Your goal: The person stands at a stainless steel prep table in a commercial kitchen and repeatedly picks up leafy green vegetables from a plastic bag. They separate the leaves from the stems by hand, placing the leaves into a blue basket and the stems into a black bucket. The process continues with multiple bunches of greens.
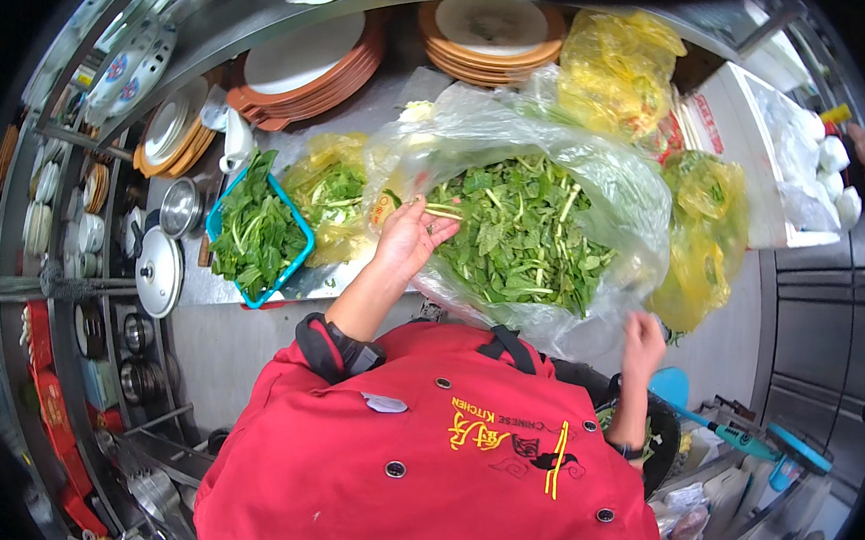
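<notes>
Leafy green vegetables (525, 235) fill a large clear plastic bag (619, 185), spread wide on the steel counter before me. My left hand (410, 240) is at the bag's left side, palm up, holding a few green stems (443, 210) between thumb and fingers. My right hand (642, 341) is beside the bag's lower right edge, fingers curled; whether anything is inside them is hidden. To the left, a turquoise plastic basket (299, 257) holds long leafy greens (253, 231). Between basket and clear bag lies a yellow plastic bag (328, 150) with more greens in it.
Stacked brown-rimmed plates (312, 58) and a second plate stack (490, 33) stand at the back. Yellow bags (615, 72) lie behind and right, near a white foam box (750, 142). A metal lid (159, 272) and steel bowl (180, 207) are left. A dark bin (665, 437) stands lower right.
</notes>
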Demonstrator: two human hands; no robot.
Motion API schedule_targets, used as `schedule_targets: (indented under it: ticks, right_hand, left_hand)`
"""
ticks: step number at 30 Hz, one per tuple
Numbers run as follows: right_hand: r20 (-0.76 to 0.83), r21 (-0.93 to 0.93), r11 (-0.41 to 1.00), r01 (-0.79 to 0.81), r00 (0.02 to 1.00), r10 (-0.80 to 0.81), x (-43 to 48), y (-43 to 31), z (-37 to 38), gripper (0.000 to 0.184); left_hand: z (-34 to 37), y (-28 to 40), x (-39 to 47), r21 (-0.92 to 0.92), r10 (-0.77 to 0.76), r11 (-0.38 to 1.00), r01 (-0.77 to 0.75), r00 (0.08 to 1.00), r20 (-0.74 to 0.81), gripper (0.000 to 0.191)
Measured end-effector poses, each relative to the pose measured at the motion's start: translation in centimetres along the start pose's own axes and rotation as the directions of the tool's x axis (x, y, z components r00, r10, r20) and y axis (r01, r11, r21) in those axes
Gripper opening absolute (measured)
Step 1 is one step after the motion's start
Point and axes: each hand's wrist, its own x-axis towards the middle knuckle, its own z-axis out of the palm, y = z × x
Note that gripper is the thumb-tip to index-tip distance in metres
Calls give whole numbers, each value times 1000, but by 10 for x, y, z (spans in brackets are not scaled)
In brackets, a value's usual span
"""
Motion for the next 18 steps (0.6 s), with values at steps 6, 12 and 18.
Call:
schedule_targets:
  ticks: [6, 12, 18]
  right_hand:
    - [437, 291, 911, 293, 806, -399, 10, -139, 92, 29]
    - [639, 449, 866, -221, 757, -138, 0, -155, 135, 24]
    - [556, 99, 928, 360, 753, -351, 0, -148, 135, 14]
  left_hand:
    - [37, -19, -6, 182, -32, 983, 21, 998, 54, 23]
    - [43, -35, -17, 336, 87, 935, -114, 992, 93, 16]
    - [35, -39, -21, 414, 245, 873, -257, 966, 82, 14]
